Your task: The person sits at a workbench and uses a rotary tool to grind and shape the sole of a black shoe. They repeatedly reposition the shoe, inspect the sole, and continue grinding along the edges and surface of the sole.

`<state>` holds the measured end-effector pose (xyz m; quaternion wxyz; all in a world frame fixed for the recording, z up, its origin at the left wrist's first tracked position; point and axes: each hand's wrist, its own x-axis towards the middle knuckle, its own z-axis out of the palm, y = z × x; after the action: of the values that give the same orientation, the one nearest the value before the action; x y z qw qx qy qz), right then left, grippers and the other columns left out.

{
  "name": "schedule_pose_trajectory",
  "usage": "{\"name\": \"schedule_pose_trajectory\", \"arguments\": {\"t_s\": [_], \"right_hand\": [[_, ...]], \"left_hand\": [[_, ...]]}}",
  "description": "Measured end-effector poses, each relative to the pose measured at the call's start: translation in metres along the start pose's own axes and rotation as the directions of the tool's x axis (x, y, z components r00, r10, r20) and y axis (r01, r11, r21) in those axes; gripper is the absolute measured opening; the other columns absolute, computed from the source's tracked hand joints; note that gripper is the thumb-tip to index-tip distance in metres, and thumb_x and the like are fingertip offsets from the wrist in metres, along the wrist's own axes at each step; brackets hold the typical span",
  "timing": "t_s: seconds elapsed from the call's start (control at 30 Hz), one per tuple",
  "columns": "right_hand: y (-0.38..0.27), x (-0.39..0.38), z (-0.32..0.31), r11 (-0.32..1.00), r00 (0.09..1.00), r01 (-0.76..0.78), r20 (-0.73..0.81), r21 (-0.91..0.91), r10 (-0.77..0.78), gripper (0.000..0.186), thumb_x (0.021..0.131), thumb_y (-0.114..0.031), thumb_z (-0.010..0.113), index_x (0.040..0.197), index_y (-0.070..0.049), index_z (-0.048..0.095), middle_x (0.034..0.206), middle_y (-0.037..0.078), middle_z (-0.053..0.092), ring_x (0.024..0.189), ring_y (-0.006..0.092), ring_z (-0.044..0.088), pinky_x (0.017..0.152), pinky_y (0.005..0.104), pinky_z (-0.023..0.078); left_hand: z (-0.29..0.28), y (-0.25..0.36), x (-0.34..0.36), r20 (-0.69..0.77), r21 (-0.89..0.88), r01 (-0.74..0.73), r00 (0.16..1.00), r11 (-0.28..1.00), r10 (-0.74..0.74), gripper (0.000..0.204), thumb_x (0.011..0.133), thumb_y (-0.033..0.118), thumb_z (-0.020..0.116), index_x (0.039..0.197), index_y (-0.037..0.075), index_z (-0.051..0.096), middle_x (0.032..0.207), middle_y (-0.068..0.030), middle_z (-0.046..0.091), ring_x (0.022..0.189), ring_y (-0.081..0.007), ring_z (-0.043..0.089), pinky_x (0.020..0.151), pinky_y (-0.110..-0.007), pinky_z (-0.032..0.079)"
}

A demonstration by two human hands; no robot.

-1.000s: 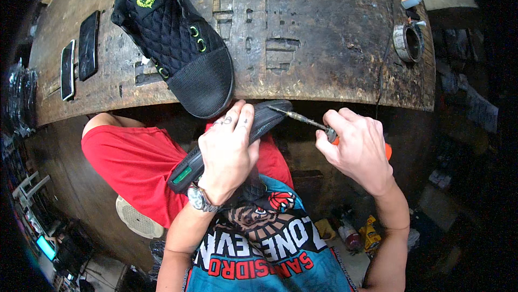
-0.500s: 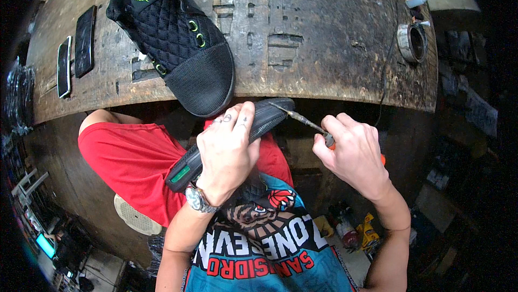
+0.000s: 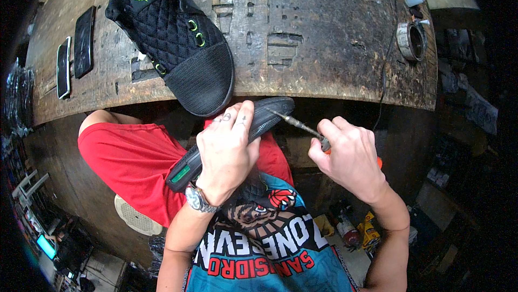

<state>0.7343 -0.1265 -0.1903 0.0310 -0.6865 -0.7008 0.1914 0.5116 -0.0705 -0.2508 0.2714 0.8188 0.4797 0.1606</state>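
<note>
Our left grip (image 3: 225, 149) wraps round a black shoe (image 3: 261, 123) reaching out on both sides of it, while our right grip (image 3: 349, 157), closed round a pointed tool (image 3: 292, 121), angles its tip over the sole just right of the left one.

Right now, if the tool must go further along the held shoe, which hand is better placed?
Probably the right hand: it grips the tool, whose tip is at or very near the held shoe. The left hand is occupied, clasping this shoe around its middle.
</note>
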Motion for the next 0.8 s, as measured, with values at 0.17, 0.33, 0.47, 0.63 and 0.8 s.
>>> {"name": "schedule_pose_trajectory", "arguments": {"t_s": [0.17,0.33,0.47,0.63,0.8], "right_hand": [[-0.0024,-0.0001,0.0012,1.0,1.0,-0.015,-0.014,-0.024,0.015,0.017,0.082,-0.016,0.072,0.082,-0.004,0.061,0.075,0.014,0.061,0.062,0.0374,0.063,0.056,0.0466,0.049],[-0.0018,0.0001,-0.0005,1.0,1.0,-0.009,0.003,-0.012,0.009,0.017,0.082,-0.016,0.072,0.083,-0.003,0.062,0.075,0.015,0.061,0.062,0.0376,0.063,0.057,0.0469,0.049],[-0.0034,-0.0008,-0.0003,1.0,1.0,0.001,0.013,-0.012,-0.001,0.017,0.082,-0.016,0.072,0.083,-0.003,0.061,0.074,0.014,0.06,0.062,0.0373,0.063,0.056,0.0465,0.049],[-0.0039,-0.001,0.0003,1.0,1.0,-0.006,-0.002,-0.015,0.006,0.017,0.082,-0.016,0.072,0.083,-0.003,0.061,0.073,0.014,0.06,0.06,0.0373,0.062,0.055,0.0463,0.048],[-0.0036,-0.002,0.0007,1.0,1.0,0.016,-0.016,-0.005,-0.016,0.017,0.082,-0.017,0.071,0.083,-0.003,0.061,0.073,0.015,0.06,0.06,0.0373,0.062,0.055,0.0462,0.048]], "left_hand": [[0.0005,-0.0005,-0.0004,-0.004,-0.006,-0.002,1.0,1.0,0.002,0.071,0.064,0.005,0.084,0.131,-0.002,0.061,0.12,-0.0213,0.069,0.108,-0.0367,0.069,0.095,-0.042,0.055],[0.0008,0.0002,-0.0004,-0.008,0.0,0.0,1.0,1.0,0.0,0.07,0.064,0.005,0.084,0.13,-0.001,0.062,0.12,-0.0213,0.07,0.108,-0.0365,0.069,0.094,-0.042,0.055],[0.0008,0.0005,-0.0002,-0.002,-0.001,0.008,1.0,1.0,-0.008,0.07,0.064,0.005,0.084,0.13,-0.001,0.062,0.119,-0.021,0.07,0.108,-0.0362,0.069,0.094,-0.042,0.055],[0.0003,0.0007,-0.0008,0.005,-0.005,0.013,1.0,1.0,-0.013,0.07,0.065,0.005,0.084,0.131,-0.001,0.061,0.119,-0.0208,0.069,0.108,-0.0361,0.069,0.094,-0.042,0.055],[0.0013,-0.0008,-0.0003,-0.018,0.049,-0.021,1.0,0.999,0.022,0.059,0.073,0.012,0.08,0.128,0.0,0.062,0.119,-0.0156,0.069,0.099,-0.0312,0.07,0.085,-0.04,0.057]]}}
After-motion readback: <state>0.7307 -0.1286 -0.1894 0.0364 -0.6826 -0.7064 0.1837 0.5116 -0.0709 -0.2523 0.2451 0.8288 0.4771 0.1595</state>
